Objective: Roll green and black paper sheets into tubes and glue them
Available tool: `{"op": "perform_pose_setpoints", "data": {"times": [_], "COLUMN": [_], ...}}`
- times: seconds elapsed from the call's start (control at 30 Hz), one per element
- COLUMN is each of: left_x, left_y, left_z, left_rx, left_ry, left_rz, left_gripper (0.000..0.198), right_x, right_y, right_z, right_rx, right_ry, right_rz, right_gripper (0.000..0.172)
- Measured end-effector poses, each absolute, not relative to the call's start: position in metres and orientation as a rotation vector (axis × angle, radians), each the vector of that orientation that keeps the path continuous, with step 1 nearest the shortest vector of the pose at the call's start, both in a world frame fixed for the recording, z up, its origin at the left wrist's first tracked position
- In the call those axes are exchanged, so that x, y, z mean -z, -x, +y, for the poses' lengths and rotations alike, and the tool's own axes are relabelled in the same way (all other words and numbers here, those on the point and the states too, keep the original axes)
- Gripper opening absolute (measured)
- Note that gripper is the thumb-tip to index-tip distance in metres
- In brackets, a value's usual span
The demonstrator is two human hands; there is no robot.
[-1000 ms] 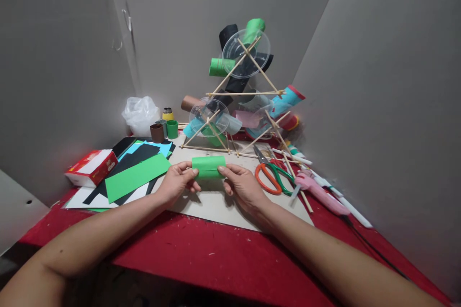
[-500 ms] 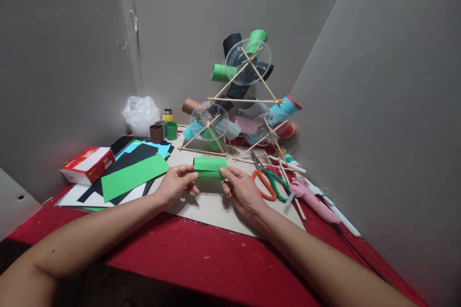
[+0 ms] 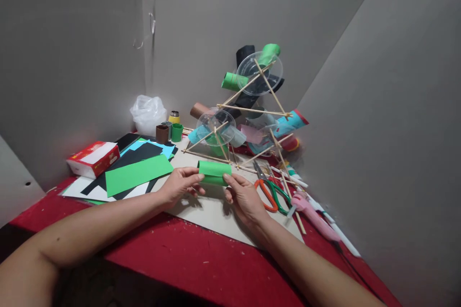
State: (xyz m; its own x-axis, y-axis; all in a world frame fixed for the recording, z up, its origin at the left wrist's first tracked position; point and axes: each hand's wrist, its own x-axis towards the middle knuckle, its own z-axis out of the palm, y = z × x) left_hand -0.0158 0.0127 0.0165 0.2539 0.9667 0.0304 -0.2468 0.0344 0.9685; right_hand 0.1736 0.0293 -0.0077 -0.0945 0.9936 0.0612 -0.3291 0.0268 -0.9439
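Between my two hands is a piece of green paper point(image 3: 215, 169) rolled into a short tube, its overlapping edge facing me. My left hand point(image 3: 182, 184) pinches its left end between thumb and fingers. At the right end, my right hand point(image 3: 245, 194) grips it the same way. The tube is held just over a pale board point(image 3: 201, 208). Behind it stands a model of wooden sticks point(image 3: 255, 109), clear plastic discs point(image 3: 260, 73) and coloured paper tubes. Scissors point(image 3: 271, 192) with orange and green handles lie right of my right hand.
Left of my hands lie a green paper strip point(image 3: 139, 175), black and white sheets and a red tissue box point(image 3: 94, 159). Small paper cups point(image 3: 176, 132) and a plastic bag point(image 3: 148, 114) stand behind. A pink glue gun point(image 3: 315, 218) rests at right. Grey panels point(image 3: 216, 29) enclose the red table.
The camera view has tilted and shifted, so the scene sits slightly right and mostly lower. Both hands keep their hold on the green paper tube, which looks much the same.
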Motion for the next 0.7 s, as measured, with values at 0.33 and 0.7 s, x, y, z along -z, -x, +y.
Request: {"op": "perform_pose_setpoints", "data": {"times": [0.33,0.7], "left_x": [-0.0094,-0.0087], "left_y": [0.0161,0.0156], "left_z": [0.0172,0.0168], "left_rx": [-1.124,-1.164], "left_ry": [-1.174,-1.245], "left_rz": [0.888,0.922], "left_gripper": [0.046,0.043], "right_x": [0.0087,0.0053], "right_y": [-0.1722,-0.1714], "right_z": [0.0259,0.0263], "right_rx": [-1.384,-1.416], "right_ry": [0.872,0.888], "right_rz": [-1.091,-1.087], "right_gripper": [0.028,0.030]}}
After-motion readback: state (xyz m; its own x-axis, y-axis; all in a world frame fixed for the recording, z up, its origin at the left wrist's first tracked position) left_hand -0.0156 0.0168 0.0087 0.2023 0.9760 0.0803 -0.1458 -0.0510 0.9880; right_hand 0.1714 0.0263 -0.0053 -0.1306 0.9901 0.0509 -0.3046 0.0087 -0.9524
